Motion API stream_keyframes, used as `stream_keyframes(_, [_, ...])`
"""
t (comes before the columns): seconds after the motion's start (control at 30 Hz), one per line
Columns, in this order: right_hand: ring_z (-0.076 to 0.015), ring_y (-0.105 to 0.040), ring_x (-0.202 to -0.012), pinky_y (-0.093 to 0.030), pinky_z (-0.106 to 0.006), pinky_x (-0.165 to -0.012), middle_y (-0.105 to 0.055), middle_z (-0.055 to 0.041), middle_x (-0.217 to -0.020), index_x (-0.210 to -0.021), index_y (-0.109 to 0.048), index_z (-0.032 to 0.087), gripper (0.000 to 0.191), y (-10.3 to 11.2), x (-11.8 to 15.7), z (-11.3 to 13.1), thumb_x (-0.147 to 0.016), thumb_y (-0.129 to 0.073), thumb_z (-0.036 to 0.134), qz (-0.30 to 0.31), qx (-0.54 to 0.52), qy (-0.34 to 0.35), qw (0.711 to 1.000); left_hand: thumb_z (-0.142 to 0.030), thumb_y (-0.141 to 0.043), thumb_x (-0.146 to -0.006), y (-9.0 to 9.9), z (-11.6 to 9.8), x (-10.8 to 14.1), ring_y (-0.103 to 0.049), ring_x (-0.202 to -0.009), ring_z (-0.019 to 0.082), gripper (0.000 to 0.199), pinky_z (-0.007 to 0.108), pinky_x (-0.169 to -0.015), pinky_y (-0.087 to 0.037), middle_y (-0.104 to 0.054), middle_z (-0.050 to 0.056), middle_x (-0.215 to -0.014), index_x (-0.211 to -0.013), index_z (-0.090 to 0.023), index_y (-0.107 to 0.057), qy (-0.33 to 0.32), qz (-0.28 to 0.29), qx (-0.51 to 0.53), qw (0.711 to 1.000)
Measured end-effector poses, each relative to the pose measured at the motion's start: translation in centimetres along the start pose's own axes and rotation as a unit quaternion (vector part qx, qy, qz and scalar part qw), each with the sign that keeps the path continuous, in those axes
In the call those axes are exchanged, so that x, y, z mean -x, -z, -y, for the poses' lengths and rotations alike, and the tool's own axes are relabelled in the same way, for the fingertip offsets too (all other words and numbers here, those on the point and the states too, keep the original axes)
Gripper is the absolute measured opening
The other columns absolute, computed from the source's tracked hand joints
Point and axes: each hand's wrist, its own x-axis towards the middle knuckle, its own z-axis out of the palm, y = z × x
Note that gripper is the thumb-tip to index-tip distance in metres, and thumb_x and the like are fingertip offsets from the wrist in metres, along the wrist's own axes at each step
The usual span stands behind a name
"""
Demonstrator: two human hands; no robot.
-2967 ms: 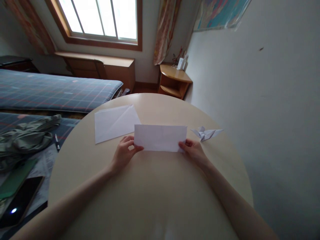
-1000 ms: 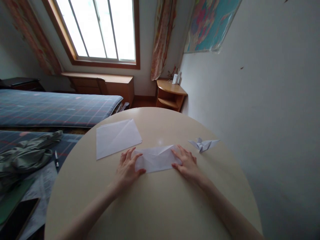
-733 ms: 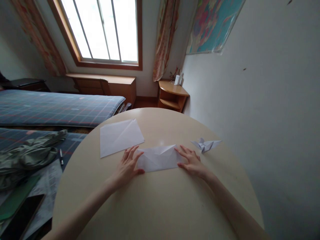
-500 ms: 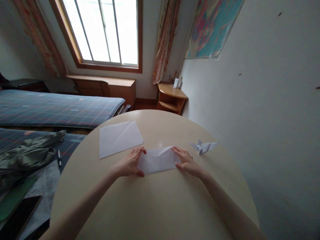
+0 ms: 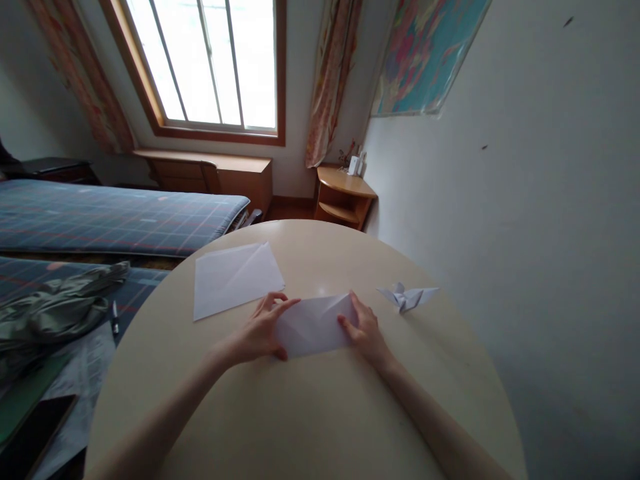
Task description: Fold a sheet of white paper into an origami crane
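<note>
A folded white paper [image 5: 313,327] lies between my hands over the round cream table [image 5: 300,413]. My left hand [image 5: 265,328] is at its left end, index finger along the upper edge and thumb at the lower left corner. At the right end, my right hand [image 5: 364,328] grips the paper, its thumb on top and its fingers behind the upper right corner. Beyond my left hand rest flat white sheets [image 5: 235,277]. A folded paper crane [image 5: 406,297] sits to the right of my right hand.
Left of the table, a plaid mattress [image 5: 115,213] lies behind another one holding crumpled green cloth [image 5: 60,307], a pen [image 5: 115,318], printed papers and a dark phone-like object [image 5: 43,430]. A white wall [image 5: 525,233] runs along the right. A corner shelf [image 5: 345,183] stands behind.
My right thumb has moved from the paper's lower right edge up onto its face, and the hand now grips that end. My left index finger has stretched along the upper edge.
</note>
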Motion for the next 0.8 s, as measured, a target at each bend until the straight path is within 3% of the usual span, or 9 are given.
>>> stream_keyframes(0.17, [-0.0272,-0.043,-0.121,-0.037,-0.043,-0.098,-0.041,-0.0142,-0.137,-0.135,-0.036,0.017,0.066,-0.1,0.2,-0.4,-0.079,-0.053,0.049,-0.039,-0.187,-0.009,0.981,-0.008,-0.076,-0.059,-0.6,-0.6,1.0,-0.043,-0.115,0.028,0.085,0.048,-0.098,-0.039,-0.035,0.007,-0.129,-0.13,-0.035,-0.038,-0.022,-0.114,0.023,0.993])
stream_keyframes(0.27, [-0.0249,-0.052,-0.109,-0.044,-0.04,-0.09,-0.049,-0.0129,-0.129,-0.132,-0.041,0.021,0.059,0.1,0.6,0.1,-0.08,-0.056,0.045,-0.054,-0.229,-0.007,0.972,-0.01,-0.072,-0.065,-1.1,-0.6,1.3,-0.048,-0.112,0.026,0.078,0.045,-0.091,-0.046,-0.03,0.008,-0.134,-0.13,-0.033,-0.037,-0.008,-0.169,0.052,0.984])
stream_keyframes(0.4, [-0.0219,-0.055,-0.1,-0.048,-0.036,-0.082,-0.052,-0.0116,-0.123,-0.13,-0.044,0.023,0.052,0.2,1.0,0.7,-0.082,-0.056,0.04,-0.056,-0.252,0.003,0.966,-0.016,-0.066,-0.074,-1.5,-0.7,1.1,-0.05,-0.112,0.024,0.048,0.045,-0.09,-0.048,-0.036,0.008,-0.131,-0.117,-0.029,-0.051,-0.004,-0.22,0.054,0.974])
stream_keyframes(0.53, [-0.0209,-0.056,-0.1,-0.048,-0.034,-0.081,-0.053,-0.0108,-0.122,-0.128,-0.046,0.024,0.051,0.0,1.3,1.2,-0.081,-0.058,0.038,-0.053,-0.296,0.001,0.954,-0.021,-0.059,-0.081,-1.4,-1.3,1.2,-0.049,-0.113,0.023,0.025,0.045,-0.096,-0.042,-0.041,0.007,-0.127,-0.105,-0.026,-0.058,-0.013,-0.252,0.056,0.966])
stream_keyframes(0.7, [-0.0184,-0.059,-0.089,-0.05,-0.031,-0.073,-0.062,-0.0079,-0.107,-0.124,-0.05,0.024,0.05,-0.1,1.7,2.1,-0.077,-0.063,0.036,-0.072,-0.359,-0.031,0.93,-0.028,-0.059,-0.082,-1.1,-2.0,1.4,-0.042,-0.12,0.025,0.03,0.046,-0.098,-0.039,-0.043,0.008,-0.128,-0.112,-0.025,-0.055,0.039,-0.267,0.08,0.959])
stream_keyframes(0.8, [-0.0173,-0.059,-0.081,-0.05,-0.029,-0.067,-0.063,-0.0058,-0.094,-0.114,-0.056,0.024,0.042,0.1,1.7,2.3,-0.075,-0.065,0.036,-0.102,-0.369,-0.038,0.923,-0.029,-0.058,-0.082,-1.0,-2.0,1.3,-0.042,-0.12,0.025,0.02,0.045,-0.099,-0.036,-0.045,0.008,-0.125,-0.101,-0.023,-0.059,0.035,-0.272,0.098,0.957])
